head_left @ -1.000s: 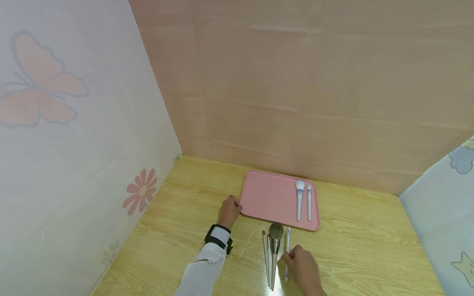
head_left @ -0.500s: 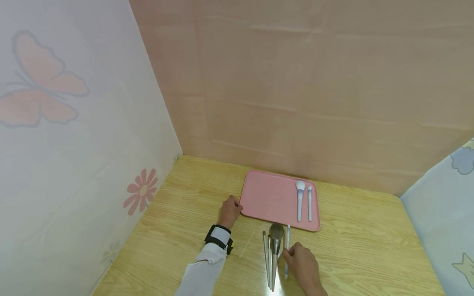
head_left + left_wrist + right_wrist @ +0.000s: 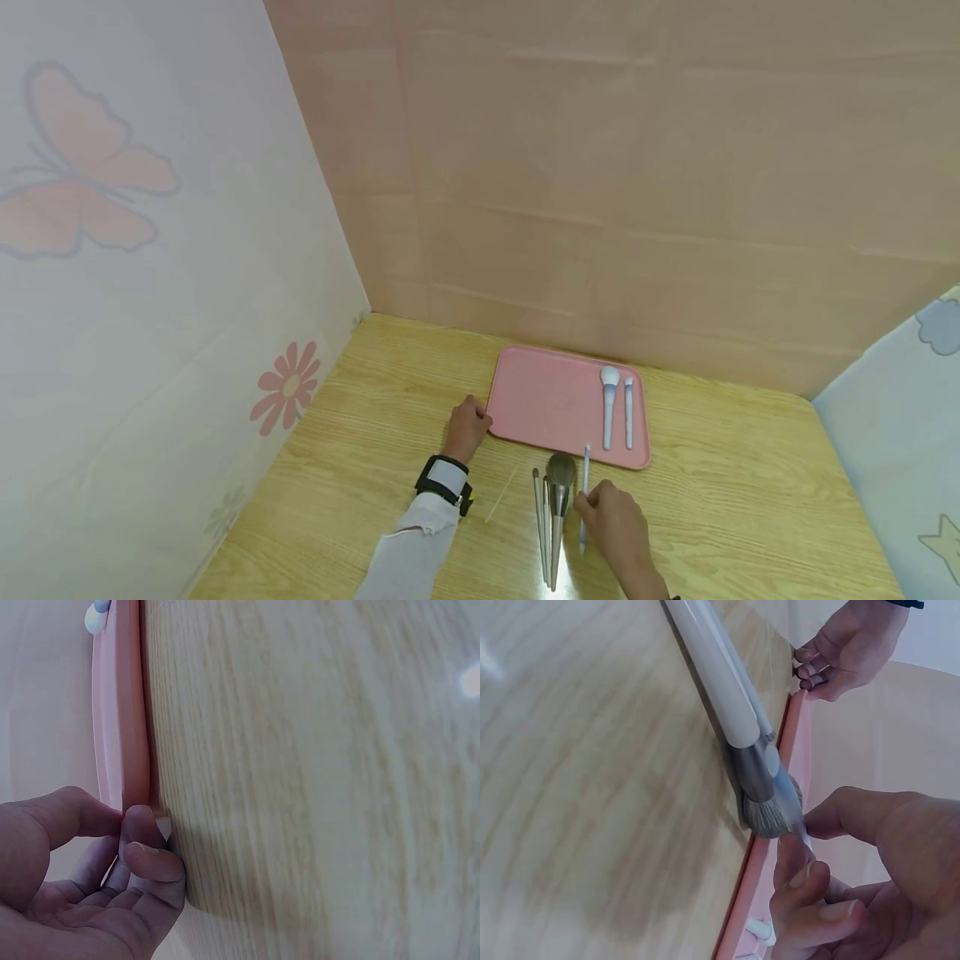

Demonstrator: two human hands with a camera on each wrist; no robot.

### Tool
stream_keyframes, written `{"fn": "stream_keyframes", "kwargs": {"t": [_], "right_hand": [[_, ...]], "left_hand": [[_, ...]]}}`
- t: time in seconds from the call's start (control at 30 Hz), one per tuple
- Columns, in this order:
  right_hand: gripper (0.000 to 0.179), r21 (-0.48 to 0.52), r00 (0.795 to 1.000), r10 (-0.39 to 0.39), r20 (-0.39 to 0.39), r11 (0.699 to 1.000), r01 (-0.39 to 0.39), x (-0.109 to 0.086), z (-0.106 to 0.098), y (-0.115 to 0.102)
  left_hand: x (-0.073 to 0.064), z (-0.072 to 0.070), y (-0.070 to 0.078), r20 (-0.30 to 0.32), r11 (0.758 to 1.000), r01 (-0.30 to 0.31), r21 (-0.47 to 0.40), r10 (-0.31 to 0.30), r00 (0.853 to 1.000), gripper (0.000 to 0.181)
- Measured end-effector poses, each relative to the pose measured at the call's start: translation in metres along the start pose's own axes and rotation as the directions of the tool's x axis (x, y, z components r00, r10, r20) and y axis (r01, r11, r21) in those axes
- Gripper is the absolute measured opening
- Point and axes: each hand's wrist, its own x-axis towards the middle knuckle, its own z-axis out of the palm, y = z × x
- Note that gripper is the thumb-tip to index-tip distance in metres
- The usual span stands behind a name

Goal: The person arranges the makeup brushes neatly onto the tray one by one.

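Note:
My left hand (image 3: pixel 467 427) pinches the near-left corner of the pink tray (image 3: pixel 540 404) between thumb and fingers. In the left wrist view the fingertips (image 3: pixel 139 825) sit right at the tray's rim. My right hand (image 3: pixel 617 525) pinches a slim white and bluish makeup brush (image 3: pixel 586 471), its tip pointing at the tray's near edge. In the right wrist view this brush (image 3: pixel 786 796) overlaps a big makeup brush (image 3: pixel 716 682) with grey bristles. On the tray's right side lie a large white-headed makeup brush (image 3: pixel 608 412) and a small one (image 3: pixel 628 417), side by side.
Left of my right hand, a fluffy grey-brown makeup brush (image 3: pixel 558 508) and two thinner brushes (image 3: pixel 539 521) lie on the wooden table (image 3: pixel 735 492). A thin pale strip (image 3: pixel 501 496) shows farther left. Covered walls stand behind and at both sides.
The right hand has moved the slim brush slightly forward, toward the tray, so its tip now overlaps the tray's near rim in the head view. The left hand has stayed at the corner.

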Motion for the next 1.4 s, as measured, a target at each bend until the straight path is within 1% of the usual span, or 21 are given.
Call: {"fn": "stream_keyframes", "kwargs": {"t": [0.17, 0.27, 0.5, 0.67, 0.83, 1.0, 1.17, 1.27, 1.4], "right_hand": [[0.02, -0.015, 1.0, -0.001, -0.012, 1.0, 0.0, 0.006, -0.005, -0.003], [0.02, -0.017, 1.0, -0.018, -0.025, 1.0, 0.017, 0.009, -0.008, -0.004], [0.022, -0.055, 0.998, -0.033, -0.049, 0.998, 0.03, 0.018, -0.013, -0.006], [0.02, -0.056, 0.997, -0.045, -0.058, 0.998, 0.042, 0.024, -0.018, -0.007], [0.024, -0.051, 0.997, -0.048, -0.064, 0.998, 0.044, 0.031, -0.021, -0.009], [0.022, -0.063, 0.996, -0.061, -0.067, 0.996, 0.057, 0.038, -0.024, -0.009], [0.024, -0.081, 0.992, -0.09, -0.09, 0.993, 0.083, 0.044, -0.023, -0.008], [0.025, -0.077, 0.989, -0.105, -0.1, 0.992, 0.097, 0.047, -0.023, -0.008], [0.029, -0.066, 0.989, -0.111, -0.095, 0.992, 0.105, 0.051, -0.022, -0.009]], "left_hand": [[-0.001, 0.0, 0.001, -0.006, 1.0, -0.01, -0.001, 0.01, 1.0, 0.012], [-0.001, 0.0, 0.001, -0.012, 1.0, -0.02, 0.003, 0.02, 1.0, 0.012], [-0.001, 0.0, 0.003, 0.005, 1.0, 0.01, 0.008, -0.01, 1.0, 0.012], [-0.001, 0.0, 0.004, 0.007, 1.0, 0.01, 0.026, -0.01, 1.0, 0.012], [-0.003, -0.002, 0.006, 0.01, 0.999, 0.001, 0.034, -0.002, 1.0, 0.011], [-0.003, -0.002, 0.006, 0.009, 1.0, -0.008, 0.025, 0.008, 1.0, 0.011], [-0.003, 0.0, 0.003, 0.017, 1.0, 0.002, 0.024, -0.003, 1.0, 0.011], [-0.003, 0.0, 0.002, 0.027, 1.0, 0.015, 0.012, -0.015, 1.0, 0.011], [-0.004, 0.0, 0.002, 0.024, 1.0, 0.005, -0.006, -0.005, 1.0, 0.011]]}}
